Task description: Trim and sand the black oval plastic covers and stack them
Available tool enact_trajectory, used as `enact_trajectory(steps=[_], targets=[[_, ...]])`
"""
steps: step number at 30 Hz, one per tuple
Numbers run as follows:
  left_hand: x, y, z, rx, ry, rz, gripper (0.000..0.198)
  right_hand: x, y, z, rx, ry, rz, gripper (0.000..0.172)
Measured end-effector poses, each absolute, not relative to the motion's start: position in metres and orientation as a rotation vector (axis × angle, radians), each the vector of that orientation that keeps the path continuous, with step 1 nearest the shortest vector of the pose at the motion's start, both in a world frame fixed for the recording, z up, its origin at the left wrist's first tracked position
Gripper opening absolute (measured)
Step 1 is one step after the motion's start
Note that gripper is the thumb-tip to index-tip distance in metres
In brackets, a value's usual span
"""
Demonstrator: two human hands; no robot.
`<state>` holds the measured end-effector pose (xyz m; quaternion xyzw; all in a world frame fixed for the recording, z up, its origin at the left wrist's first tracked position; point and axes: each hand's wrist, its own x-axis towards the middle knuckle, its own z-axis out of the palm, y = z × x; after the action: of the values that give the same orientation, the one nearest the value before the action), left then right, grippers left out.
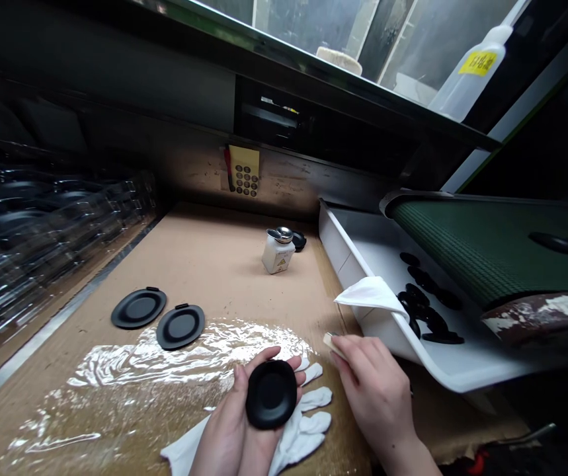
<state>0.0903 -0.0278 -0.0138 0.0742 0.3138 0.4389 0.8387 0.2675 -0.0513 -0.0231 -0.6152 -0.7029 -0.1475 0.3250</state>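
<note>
My left hand (pixel 229 423) is palm up, with its fingers curled around a black rounded disc-shaped part (pixel 271 395) that has a shallow dished middle. My right hand (pixel 380 390), to the right of it, pinches a small off-white block (pixel 333 345) between thumb and fingers, apart from the disc. White gloves (pixel 308 430) lie beneath and beside my left hand. Farther left on the cardboard rest two flat black parts, a left one (pixel 139 308) and a right one (pixel 180 327), each with a small tab on its edge.
A white pump-top bottle (pixel 278 254) stands toward the back, with a black part behind it. To the right, a white tray (pixel 346 248) holds several black parts, and a white cloth (pixel 373 293) hangs over its rim. Beyond is a green conveyor belt (pixel 482 244). Clear plastic trays (pixel 65 225) are stacked left.
</note>
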Motion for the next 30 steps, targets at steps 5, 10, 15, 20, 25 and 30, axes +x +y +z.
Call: enact_trajectory(steps=[5, 10, 15, 20, 25, 30], targets=[[0.09, -0.029, -0.011, 0.211, 0.668, 0.946, 0.033, 0.272, -0.074, -0.037, -1.548, -2.12, -0.134, 0.019], [0.087, -0.028, -0.013, 0.193, 0.619, 0.937, 0.041, 0.289, -0.056, -0.035, -1.779, -2.071, -0.519, 0.026], [0.083, -0.028, -0.014, 0.135, 0.538, 0.937, 0.042, 0.302, -0.031, -0.045, -1.968, -2.043, -0.673, 0.028], [0.085, -0.028, -0.016, 0.085, 0.579, 0.959, 0.045, 0.291, -0.039, -0.03, -1.977, -2.044, -0.614, 0.018], [0.087, -0.028, -0.02, 0.035, 0.555, 0.995, 0.028, 0.257, -0.057, -0.011, -1.584, -2.054, -0.435, 0.027], [0.086, -0.026, -0.022, -0.106, 0.386, 0.935, 0.026, 0.215, -0.064, -0.019, -1.545, -1.95, -0.212, 0.027]])
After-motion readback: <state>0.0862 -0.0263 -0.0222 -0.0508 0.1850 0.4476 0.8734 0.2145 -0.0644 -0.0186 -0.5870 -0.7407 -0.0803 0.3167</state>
